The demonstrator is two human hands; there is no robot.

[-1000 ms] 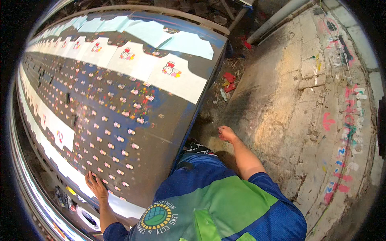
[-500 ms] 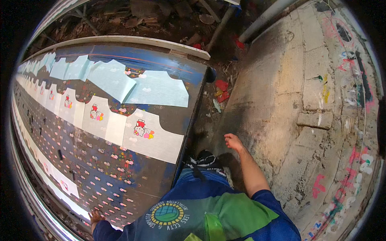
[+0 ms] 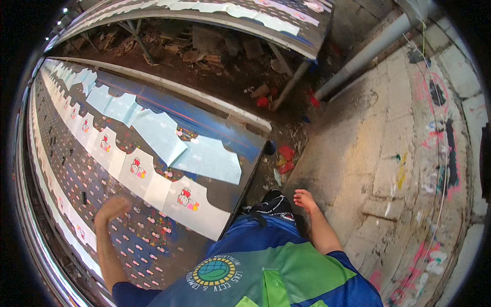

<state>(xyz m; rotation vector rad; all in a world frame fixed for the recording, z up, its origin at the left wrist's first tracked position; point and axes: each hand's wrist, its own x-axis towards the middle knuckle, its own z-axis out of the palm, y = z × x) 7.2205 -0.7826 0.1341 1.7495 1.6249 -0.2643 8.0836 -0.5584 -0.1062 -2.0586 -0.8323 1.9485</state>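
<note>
My left hand (image 3: 113, 207), smeared by motion, hovers over the long dark printing table (image 3: 179, 244), above its rows of small pink-and-white prints. Its fingers are too blurred to make out. Near it runs a row of white cut fabric pieces (image 3: 169, 205), several bearing a cartoon cat print in red with coloured balloons. Farther across lies a row of light blue fabric pieces (image 3: 215, 158), some with folded edges. My right hand (image 3: 305, 200) hangs by my right side, fingers loosely apart and holding nothing, between the table's end and the wall.
A rough, paint-marked concrete wall (image 3: 337, 148) rises on the right, with a grey pipe (image 3: 363, 56) farther back. Beyond a debris-strewn gap (image 3: 204, 53) stands a second table (image 3: 245, 25) with fabric pieces. Red scraps (image 3: 286, 159) lie on the floor near the table's corner.
My left hand has lifted from the table's near edge and moved forward over it. My right hand has dropped slightly back, its fingers less curled. The view has tilted up, showing the second table.
</note>
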